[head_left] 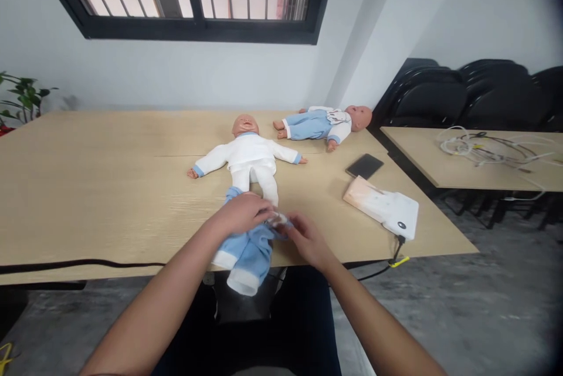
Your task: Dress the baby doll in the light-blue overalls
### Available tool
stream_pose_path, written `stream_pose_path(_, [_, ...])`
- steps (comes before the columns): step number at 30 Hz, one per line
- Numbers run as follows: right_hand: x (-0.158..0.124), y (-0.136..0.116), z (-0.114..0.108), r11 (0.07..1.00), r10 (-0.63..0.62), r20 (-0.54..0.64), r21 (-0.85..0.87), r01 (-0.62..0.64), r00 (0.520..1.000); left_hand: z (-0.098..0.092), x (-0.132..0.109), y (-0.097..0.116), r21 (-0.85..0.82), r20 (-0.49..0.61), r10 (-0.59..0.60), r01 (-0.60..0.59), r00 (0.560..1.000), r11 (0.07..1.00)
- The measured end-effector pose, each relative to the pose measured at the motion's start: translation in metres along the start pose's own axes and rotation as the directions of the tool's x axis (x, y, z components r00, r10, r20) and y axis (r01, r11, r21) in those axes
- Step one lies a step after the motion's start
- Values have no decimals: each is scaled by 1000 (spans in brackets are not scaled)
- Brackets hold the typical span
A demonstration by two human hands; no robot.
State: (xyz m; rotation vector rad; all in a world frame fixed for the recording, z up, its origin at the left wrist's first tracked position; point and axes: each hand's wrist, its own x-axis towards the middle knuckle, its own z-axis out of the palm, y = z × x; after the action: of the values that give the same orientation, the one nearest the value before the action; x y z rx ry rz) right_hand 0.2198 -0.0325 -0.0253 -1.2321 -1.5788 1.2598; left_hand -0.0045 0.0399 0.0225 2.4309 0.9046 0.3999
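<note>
A baby doll [251, 150] in a white, blue-trimmed top lies on its back on the table, arms spread and its head away from me. Its white legs point toward me. Light blue doll trousers [250, 250] with white cuffs are bunched around the lower legs and hang over the table's front edge. My left hand [246, 213] is closed on the upper part of the trousers by the doll's feet. With thumb and fingers, my right hand [308, 240] pinches the trousers' edge on the right. The feet are mostly hidden by fabric and fingers.
A second doll [325, 122] in blue trousers lies at the back right of the table [109, 188]. Nearer are a dark phone-like slab [365, 166] and a white device [387, 207] with a black cable. Another table [440, 168] on the right bears coiled cables [466, 144].
</note>
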Motion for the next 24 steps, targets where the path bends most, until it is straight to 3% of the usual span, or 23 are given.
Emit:
stream_pose_path(4, [-2,-3,-10,988,65,4,-141,-64,998,-1,1,-5,-62,51,-140,143,989,988])
stream_pose_path(8, [6,-4,-17,976,198,112,-120,-184,974,-8,2,1,-142,85,-206,216,975,966])
stream_pose_path(10, [16,-4,-18,944,294,3,-154,-290,956,-11,3,5,-164,122,-234,252,965,954])
stream_pose_path(12, [29,-6,-18,912,307,-106,-253,-324,946,-14,4,8,-180,170,-270,299,948,937])
stream_pose_path(16, [56,-15,-16,907,275,32,-341,-248,961,-17,3,17,-113,191,-215,239,958,965])
stream_pose_path(19, [74,-23,-10,902,359,129,-302,-308,924,-16,0,22,-74,179,-179,195,967,978])
stream_pose_path(21, [83,-27,-4,873,413,129,-338,-352,901,-14,-3,24,-69,164,-173,187,971,980])
stream_pose_path(24, [92,-29,7,824,404,65,-459,-332,912,-7,-10,23,-36,149,-119,126,982,991])
